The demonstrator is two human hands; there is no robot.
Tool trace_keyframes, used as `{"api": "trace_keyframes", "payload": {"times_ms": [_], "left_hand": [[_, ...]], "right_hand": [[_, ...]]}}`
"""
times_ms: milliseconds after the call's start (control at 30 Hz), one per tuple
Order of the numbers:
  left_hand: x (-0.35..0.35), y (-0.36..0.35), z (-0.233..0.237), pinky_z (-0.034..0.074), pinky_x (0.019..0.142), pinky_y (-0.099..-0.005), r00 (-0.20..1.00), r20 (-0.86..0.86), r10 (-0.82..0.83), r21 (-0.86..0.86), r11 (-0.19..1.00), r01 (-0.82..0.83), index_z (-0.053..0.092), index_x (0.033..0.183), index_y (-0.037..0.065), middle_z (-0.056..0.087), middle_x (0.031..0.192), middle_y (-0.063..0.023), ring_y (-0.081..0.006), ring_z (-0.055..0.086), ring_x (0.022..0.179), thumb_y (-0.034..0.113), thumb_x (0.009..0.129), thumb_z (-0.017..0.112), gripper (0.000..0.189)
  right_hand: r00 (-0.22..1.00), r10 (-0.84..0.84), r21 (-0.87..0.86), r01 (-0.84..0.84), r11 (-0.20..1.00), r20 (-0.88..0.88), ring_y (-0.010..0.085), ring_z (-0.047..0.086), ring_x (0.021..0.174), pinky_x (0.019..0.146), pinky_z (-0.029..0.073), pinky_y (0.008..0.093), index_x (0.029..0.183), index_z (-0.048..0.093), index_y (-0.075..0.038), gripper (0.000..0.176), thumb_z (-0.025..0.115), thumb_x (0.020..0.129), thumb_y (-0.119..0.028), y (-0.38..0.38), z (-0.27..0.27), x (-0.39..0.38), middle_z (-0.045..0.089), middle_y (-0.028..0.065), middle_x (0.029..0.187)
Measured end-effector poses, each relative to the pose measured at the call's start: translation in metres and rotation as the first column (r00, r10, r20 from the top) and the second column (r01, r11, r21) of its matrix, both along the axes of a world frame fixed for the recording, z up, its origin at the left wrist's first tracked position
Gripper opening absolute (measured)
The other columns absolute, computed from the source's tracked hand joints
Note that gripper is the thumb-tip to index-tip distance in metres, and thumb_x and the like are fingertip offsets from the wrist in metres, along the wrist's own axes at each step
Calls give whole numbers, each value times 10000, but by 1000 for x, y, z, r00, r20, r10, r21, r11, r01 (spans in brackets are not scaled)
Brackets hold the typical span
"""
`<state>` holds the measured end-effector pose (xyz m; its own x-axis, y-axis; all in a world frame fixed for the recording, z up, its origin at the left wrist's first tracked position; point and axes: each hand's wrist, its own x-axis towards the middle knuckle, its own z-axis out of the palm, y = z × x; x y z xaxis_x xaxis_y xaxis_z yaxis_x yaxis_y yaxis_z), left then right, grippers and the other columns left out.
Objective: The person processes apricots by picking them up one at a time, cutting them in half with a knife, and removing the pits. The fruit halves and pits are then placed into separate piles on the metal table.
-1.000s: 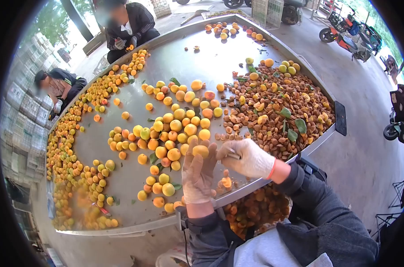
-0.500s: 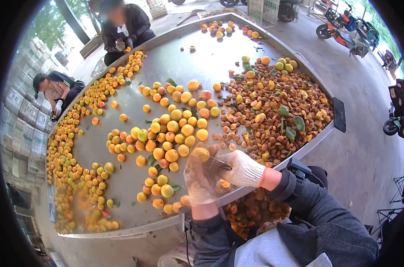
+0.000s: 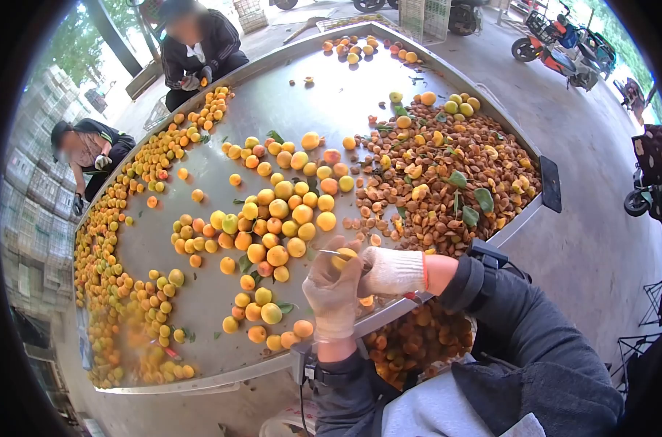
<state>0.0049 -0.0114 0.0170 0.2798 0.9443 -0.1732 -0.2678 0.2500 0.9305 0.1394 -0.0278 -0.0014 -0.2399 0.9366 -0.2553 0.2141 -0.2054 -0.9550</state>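
Note:
My left hand (image 3: 329,297), in a pale work glove, is closed around a yellow apricot (image 3: 344,258) above the near edge of the metal table. My right hand (image 3: 393,271), in a white knitted glove, grips a small knife (image 3: 334,252). Its thin blade lies across the apricot, and a red end shows below my palm. My gloves hide much of the fruit and the handle. Just beyond my hands is a group of whole apricots (image 3: 277,208). To the right lies a wide heap of brown apricot pits (image 3: 447,197) mixed with leaves and fruit pieces.
The table's raised metal rim (image 3: 389,315) runs close to me, with a container of apricot halves (image 3: 418,342) below it. A phone (image 3: 550,183) rests at the right corner. Two people work along the far left side by a long row of apricots (image 3: 101,269). Scooters stand behind.
The knife blade has swung across the apricot and now points left. My right hand has turned and shifted slightly left; the apricot sits lower in my left fingers.

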Motion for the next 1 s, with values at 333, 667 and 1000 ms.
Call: {"api": "trace_keyframes", "payload": {"times_ms": [333,667,1000], "left_hand": [[-5,12,-15,479,928,-299,938,345,-25,-43,998,42,532,1248,-57,606,1199,-135,-215,599,1080,-100,814,595,441],[-2,2,-12,544,676,-275,983,152,-98,97,992,84,548,1244,-14,640,1078,-114,-155,627,860,9,850,625,402],[-3,8,-13,531,567,-278,847,530,-33,-187,970,154,504,1304,6,637,1107,-150,-155,628,729,145,901,629,444]], "right_hand": [[987,-144,13,144,990,75,156,630,817,753,494,280,964,676,-12,220,639,791,-143,-32,46,42,655,80,841],[929,-331,-112,316,942,-166,101,589,553,400,455,219,1020,644,-60,271,639,836,-259,-14,47,29,657,30,813],[873,-459,125,480,868,-164,103,553,555,487,434,245,991,669,-54,150,596,860,-57,-48,38,46,616,43,706]]}}
